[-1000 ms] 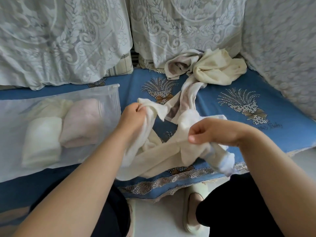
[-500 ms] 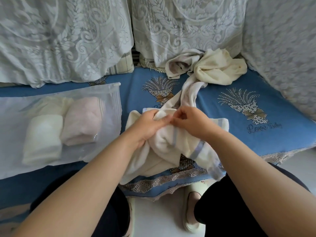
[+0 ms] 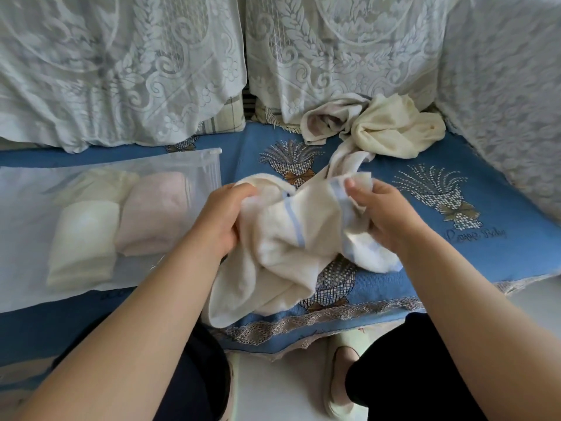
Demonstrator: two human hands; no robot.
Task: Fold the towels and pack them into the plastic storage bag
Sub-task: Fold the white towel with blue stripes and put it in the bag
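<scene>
Fingers: left hand (image 3: 220,215) and right hand (image 3: 381,214) each clamped on a bunched top edge of the white blue-striped towel (image 3: 291,238), which sags between them onto the blue sofa cover (image 3: 455,259). Advice: find true corners, pull taut, then fold. Beyond left fingers: plastic storage bag (image 3: 36,192), holding rolled towels (image 3: 118,220); beyond right fingers, loose towels (image 3: 382,129).

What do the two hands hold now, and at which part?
Both grip the white towel with blue stripes along its upper edge: left hand at the left end, right hand at the right.
</scene>
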